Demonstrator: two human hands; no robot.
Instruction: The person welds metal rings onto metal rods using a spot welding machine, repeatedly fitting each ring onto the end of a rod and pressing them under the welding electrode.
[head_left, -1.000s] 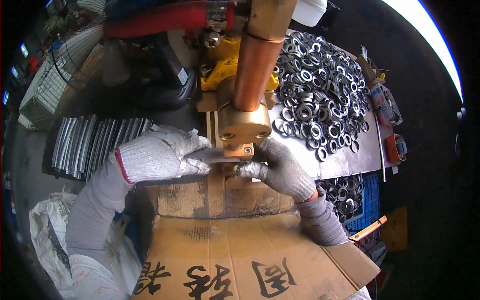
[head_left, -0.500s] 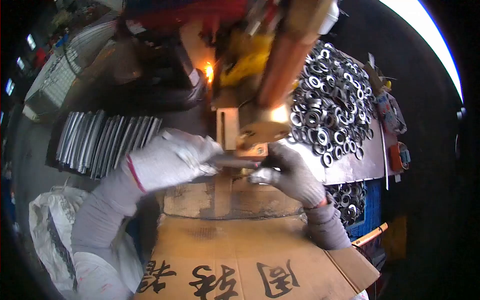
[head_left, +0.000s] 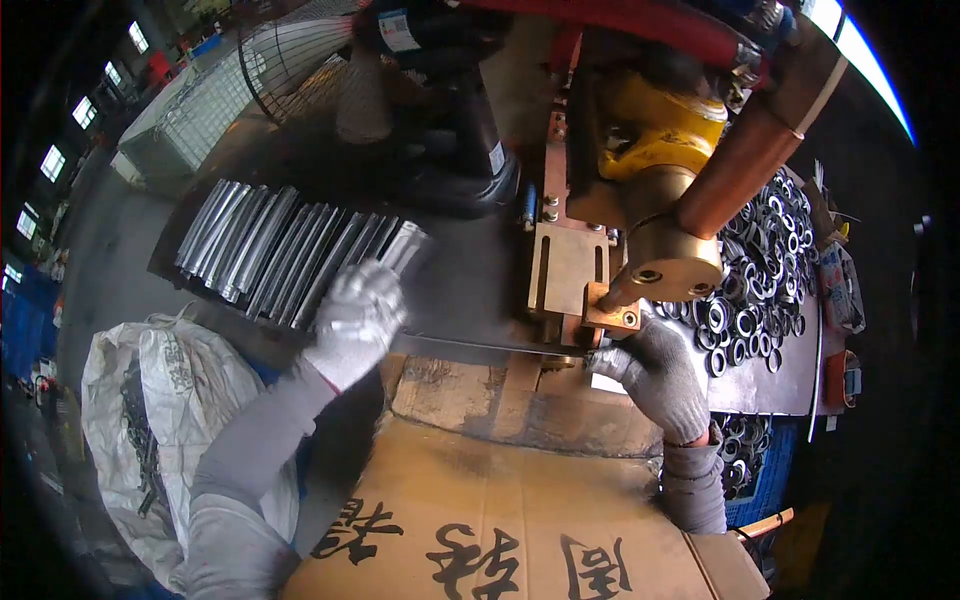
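Note:
My left hand (head_left: 360, 310), in a pale work glove, is closed around the near end of a shiny metal bar (head_left: 403, 246) at the right end of a row of similar bars (head_left: 262, 245). My right hand (head_left: 660, 375), in a grey-white glove, has its thumb and fingers brought together at the base of a spot welder (head_left: 665, 245), just below its copper electrode block (head_left: 612, 310). Whatever lies between those fingers is hidden. A thin dark edge (head_left: 480, 345) runs from near the left hand toward the right fingertips.
Many metal rings (head_left: 745, 290) are heaped on the table at the right, with more in a blue crate (head_left: 765, 480) below. A cardboard sheet (head_left: 480, 500) with black writing covers the near side. A white woven sack (head_left: 180, 390) stands at the left.
Both hands were together at the welder around a dark bar. My left hand has moved away left to the row of bars; the right stays by the electrode. The view has shifted.

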